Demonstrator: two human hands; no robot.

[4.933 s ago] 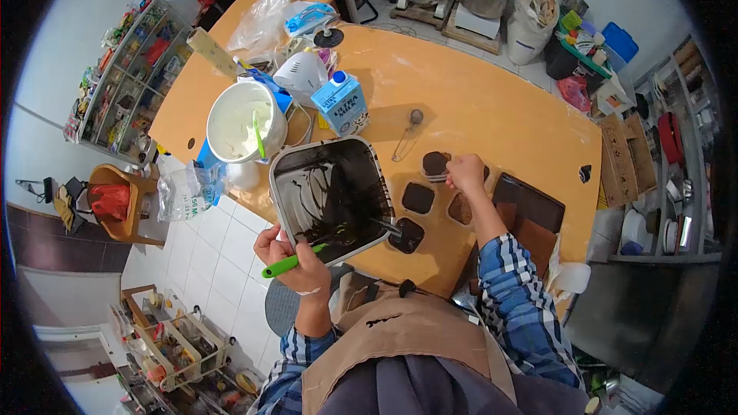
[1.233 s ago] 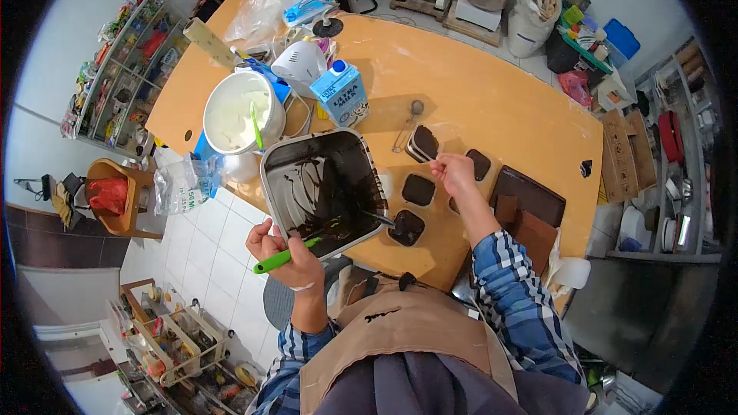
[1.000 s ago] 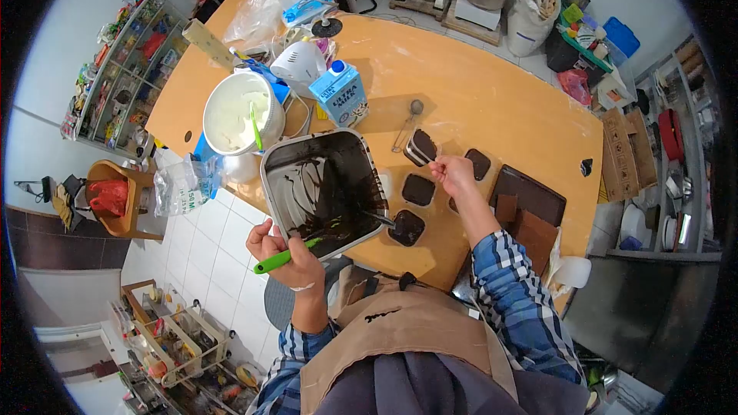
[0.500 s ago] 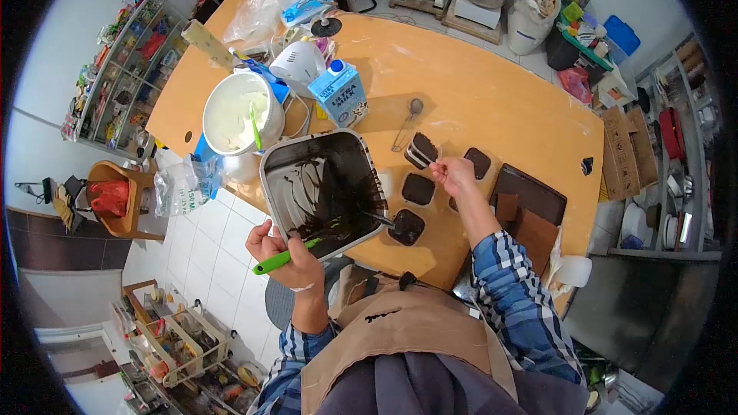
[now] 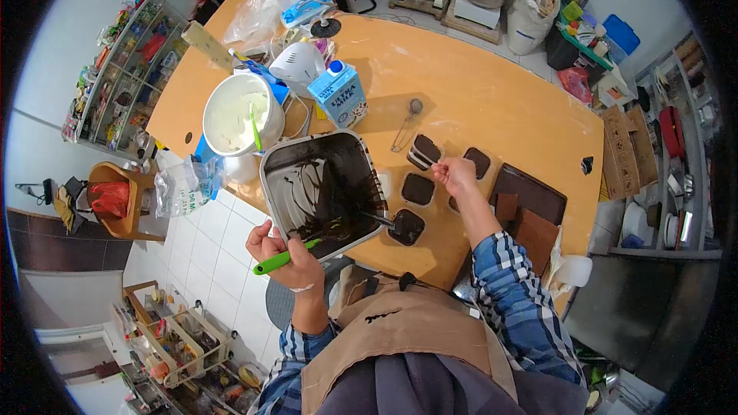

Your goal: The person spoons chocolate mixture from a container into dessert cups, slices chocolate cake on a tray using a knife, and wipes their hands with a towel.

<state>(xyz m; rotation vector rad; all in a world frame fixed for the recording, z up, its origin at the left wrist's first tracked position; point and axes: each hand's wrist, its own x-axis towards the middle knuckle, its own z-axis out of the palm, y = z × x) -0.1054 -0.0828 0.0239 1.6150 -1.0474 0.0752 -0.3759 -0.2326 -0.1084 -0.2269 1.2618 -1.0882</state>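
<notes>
My left hand (image 5: 296,261) is closed on the near left edge of a square pan (image 5: 377,177) smeared with dark chocolate, with a green-handled utensil (image 5: 275,263) also in its grip. Another utensil's dark handle (image 5: 378,219) sticks out over the pan's right rim. The fingers of my right hand (image 5: 459,175) are pinched beside a small clear cup (image 5: 424,151) with a dark top and a pale layer at its side. A thin, light thing runs from these fingers to the cup; its shape is unclear. Other dark-topped cups (image 5: 418,190) (image 5: 406,227) (image 5: 477,162) stand around, one partly behind my right hand.
A white bowl (image 5: 223,119) of pale cream with a green utensil, a white mixer (image 5: 298,64) and a milk carton (image 5: 339,96) stand at the left. A small strainer (image 5: 415,107) lies beyond the cups. Right of my right hand is a dark tray (image 5: 542,190) with brown pieces.
Compared with the oldest frame, the cup by my right hand sits slightly farther left and back, showing its pale side. Lately that cup and hand have shifted only slightly; my left hand stays put.
</notes>
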